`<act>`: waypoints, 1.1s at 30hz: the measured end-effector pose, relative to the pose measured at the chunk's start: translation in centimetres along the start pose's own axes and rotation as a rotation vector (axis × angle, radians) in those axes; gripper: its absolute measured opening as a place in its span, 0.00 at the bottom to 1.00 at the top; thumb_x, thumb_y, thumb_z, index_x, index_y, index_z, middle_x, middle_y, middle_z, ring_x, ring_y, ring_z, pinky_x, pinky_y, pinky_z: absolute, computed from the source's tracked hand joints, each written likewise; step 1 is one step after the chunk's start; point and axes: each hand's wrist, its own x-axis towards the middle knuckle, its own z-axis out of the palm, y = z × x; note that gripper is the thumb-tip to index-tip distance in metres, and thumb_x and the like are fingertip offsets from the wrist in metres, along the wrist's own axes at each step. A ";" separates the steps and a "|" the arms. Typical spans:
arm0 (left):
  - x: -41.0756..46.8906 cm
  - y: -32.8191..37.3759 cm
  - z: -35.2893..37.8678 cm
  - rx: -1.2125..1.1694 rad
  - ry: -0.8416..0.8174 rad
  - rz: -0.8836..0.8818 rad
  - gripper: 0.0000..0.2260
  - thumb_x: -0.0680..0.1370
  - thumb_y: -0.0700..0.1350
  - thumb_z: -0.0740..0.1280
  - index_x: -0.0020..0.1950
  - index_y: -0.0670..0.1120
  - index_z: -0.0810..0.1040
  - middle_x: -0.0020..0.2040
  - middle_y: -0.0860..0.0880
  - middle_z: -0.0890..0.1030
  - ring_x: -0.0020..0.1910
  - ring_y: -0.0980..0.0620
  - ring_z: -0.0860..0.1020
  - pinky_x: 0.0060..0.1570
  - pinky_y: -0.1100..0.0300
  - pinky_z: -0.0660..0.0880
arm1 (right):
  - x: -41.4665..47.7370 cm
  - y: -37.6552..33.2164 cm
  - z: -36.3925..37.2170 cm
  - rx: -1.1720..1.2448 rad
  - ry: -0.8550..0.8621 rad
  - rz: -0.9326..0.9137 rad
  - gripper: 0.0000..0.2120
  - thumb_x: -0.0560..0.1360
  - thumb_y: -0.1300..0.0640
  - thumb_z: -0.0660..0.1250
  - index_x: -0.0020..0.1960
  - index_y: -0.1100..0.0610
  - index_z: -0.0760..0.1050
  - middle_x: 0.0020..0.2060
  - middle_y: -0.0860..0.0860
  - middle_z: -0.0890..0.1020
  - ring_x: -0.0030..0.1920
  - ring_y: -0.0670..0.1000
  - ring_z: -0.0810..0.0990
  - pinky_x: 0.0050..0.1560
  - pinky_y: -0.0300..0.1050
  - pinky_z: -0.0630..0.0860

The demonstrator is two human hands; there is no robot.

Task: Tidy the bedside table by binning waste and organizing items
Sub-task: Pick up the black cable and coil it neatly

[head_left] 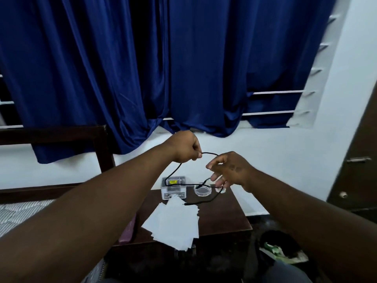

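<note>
1. Head view: the left hand (184, 149) is closed into a fist. It pinches a thin black cable (210, 153) up in the air, above the bedside table (234, 217).
2. The right hand (228, 170) is open with its fingers spread. The cable runs past these fingers, but I cannot tell if they hold it.
3. The cable hangs in big loops. One plug end lies on the table, near a pile of white papers (175, 221).
4. At the back of the table sit a small clear box (174, 187) and a round glass dish (202, 189), side by side.
5. A dark bin (279, 248) with some rubbish in it stands on the floor, right of the table.
6. I think the step now is winding the cable into a neat coil.
7. Next, the right hand likely needs to catch the loose part and bring it round to the left hand. The papers still need sorting.
</note>
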 end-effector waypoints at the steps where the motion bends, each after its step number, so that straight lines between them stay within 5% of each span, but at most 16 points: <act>1: 0.0 0.7 0.1 0.007 -0.003 0.012 0.05 0.78 0.47 0.73 0.43 0.50 0.86 0.36 0.56 0.84 0.34 0.60 0.79 0.35 0.63 0.70 | -0.5 0.0 -0.6 -0.048 0.047 -0.030 0.08 0.77 0.55 0.69 0.49 0.60 0.81 0.35 0.59 0.85 0.28 0.53 0.81 0.26 0.37 0.73; 5: -0.3 3.0 0.2 0.031 -0.011 0.062 0.05 0.77 0.46 0.73 0.46 0.47 0.88 0.35 0.56 0.84 0.33 0.60 0.79 0.34 0.63 0.70 | -1.4 -0.9 -2.4 -0.320 0.378 -0.220 0.07 0.71 0.50 0.75 0.41 0.52 0.79 0.32 0.49 0.83 0.33 0.49 0.81 0.33 0.41 0.74; 9: -0.3 4.5 -0.2 0.043 0.002 0.095 0.06 0.77 0.46 0.73 0.39 0.53 0.84 0.33 0.56 0.83 0.35 0.56 0.80 0.35 0.63 0.70 | -1.4 -2.0 -3.3 -0.447 0.335 -0.338 0.06 0.73 0.52 0.74 0.49 0.50 0.83 0.39 0.48 0.82 0.41 0.49 0.79 0.39 0.39 0.71; 13: -0.4 5.2 -0.6 0.027 0.030 0.100 0.07 0.77 0.47 0.73 0.39 0.54 0.85 0.32 0.57 0.82 0.34 0.63 0.78 0.36 0.62 0.72 | -1.3 -2.2 -4.0 -0.557 0.374 -0.437 0.02 0.74 0.54 0.74 0.44 0.51 0.85 0.44 0.50 0.80 0.45 0.50 0.79 0.47 0.47 0.76; 21: -1.0 5.1 -1.4 -0.069 0.007 0.079 0.06 0.78 0.46 0.72 0.46 0.48 0.89 0.45 0.52 0.88 0.48 0.55 0.85 0.52 0.54 0.81 | -0.9 -0.9 -6.5 -0.521 0.466 -0.423 0.02 0.74 0.52 0.74 0.42 0.48 0.85 0.39 0.42 0.80 0.42 0.46 0.78 0.42 0.42 0.72; 29: -0.7 6.1 -1.0 -0.085 0.004 0.091 0.06 0.78 0.47 0.72 0.45 0.49 0.88 0.42 0.54 0.87 0.48 0.55 0.84 0.52 0.52 0.82 | -0.9 -1.2 -5.8 -0.595 0.396 -0.542 0.03 0.74 0.49 0.73 0.47 0.44 0.86 0.44 0.44 0.78 0.41 0.44 0.75 0.43 0.45 0.74; 33: -0.6 5.8 -1.1 -0.136 0.019 0.082 0.05 0.77 0.48 0.73 0.44 0.49 0.88 0.39 0.56 0.86 0.43 0.61 0.83 0.44 0.60 0.78 | -0.6 -1.3 -6.1 -0.582 0.434 -0.535 0.02 0.74 0.49 0.73 0.45 0.44 0.84 0.43 0.44 0.79 0.43 0.45 0.77 0.45 0.50 0.77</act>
